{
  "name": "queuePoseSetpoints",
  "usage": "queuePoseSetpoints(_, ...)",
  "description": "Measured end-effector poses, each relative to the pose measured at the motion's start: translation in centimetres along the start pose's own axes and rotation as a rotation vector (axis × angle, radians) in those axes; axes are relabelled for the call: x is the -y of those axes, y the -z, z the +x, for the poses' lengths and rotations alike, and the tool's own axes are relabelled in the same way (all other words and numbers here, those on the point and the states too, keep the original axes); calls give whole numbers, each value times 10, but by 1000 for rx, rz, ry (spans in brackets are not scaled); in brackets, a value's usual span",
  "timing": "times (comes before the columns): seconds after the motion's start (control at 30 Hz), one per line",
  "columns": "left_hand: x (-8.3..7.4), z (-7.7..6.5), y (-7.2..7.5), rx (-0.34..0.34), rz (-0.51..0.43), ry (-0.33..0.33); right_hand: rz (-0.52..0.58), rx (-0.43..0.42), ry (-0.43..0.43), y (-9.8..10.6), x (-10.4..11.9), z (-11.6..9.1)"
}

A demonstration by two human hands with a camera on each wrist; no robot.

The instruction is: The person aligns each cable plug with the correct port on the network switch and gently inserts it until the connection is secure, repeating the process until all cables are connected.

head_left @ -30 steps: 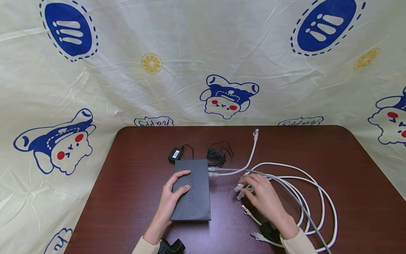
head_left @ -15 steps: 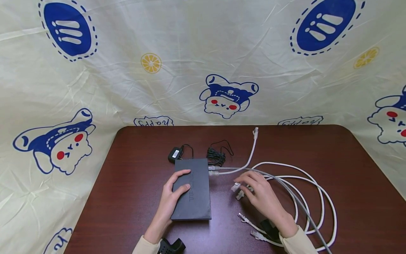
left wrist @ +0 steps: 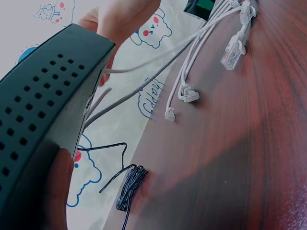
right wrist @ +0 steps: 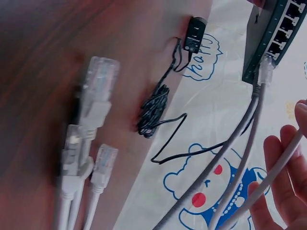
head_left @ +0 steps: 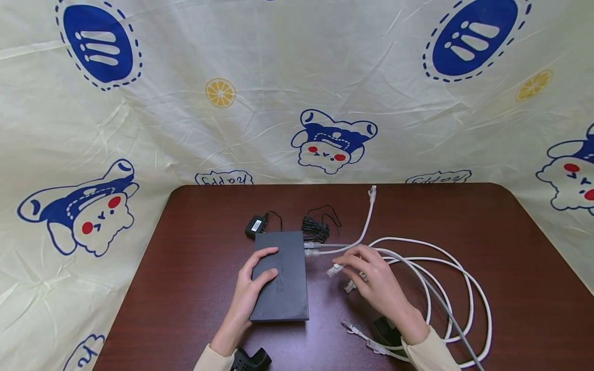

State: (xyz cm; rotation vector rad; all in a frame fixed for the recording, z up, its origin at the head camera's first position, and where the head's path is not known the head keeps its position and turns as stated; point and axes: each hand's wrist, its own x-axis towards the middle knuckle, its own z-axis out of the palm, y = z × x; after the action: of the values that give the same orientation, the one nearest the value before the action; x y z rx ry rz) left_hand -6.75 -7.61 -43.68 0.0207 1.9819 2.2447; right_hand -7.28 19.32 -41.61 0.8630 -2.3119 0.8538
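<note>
A dark grey network switch (head_left: 291, 304) is held by my left hand (head_left: 243, 296), thumb and a finger over its top. Two cable plugs sit in the ports on its right side: a grey cable (right wrist: 206, 184) and a white one (head_left: 350, 247), whose far end lies toward the table's back. To the right of the switch, my right hand (head_left: 382, 283) pinches a white network cable behind its clear plug (head_left: 334, 270); a gap separates that plug from the switch. More free ports (right wrist: 288, 24) show in the right wrist view.
A black power adapter (head_left: 256, 225) and its bundled cord (head_left: 316, 228) lie behind the switch. White cables (head_left: 484, 309) loop across the right side. Loose plugs (head_left: 350, 327) lie below the right hand, near a black wrist device (head_left: 387, 330).
My right hand has moved left with the pinched plug, nearer the switch. A loose plug lower down has slid left along the table. My left hand keeps its place on the switch.
</note>
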Motion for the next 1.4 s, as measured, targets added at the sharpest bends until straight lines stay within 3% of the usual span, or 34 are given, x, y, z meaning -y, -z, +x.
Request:
queuePoseSetpoints(0.33,1,-1,0,4,-9,-1,-18,-5,7,3,1,8)
queuePoseSetpoints(0.57,0,-2,0,8,-12,1,34,39,-20,5,0,11)
queuePoseSetpoints(0.97,-1,-1,0,1,-13,0,29,64,-5,1,-2,12)
queuePoseSetpoints(1.4,0,-2,0,5,2,-5,79,20,-47,1,-3,14)
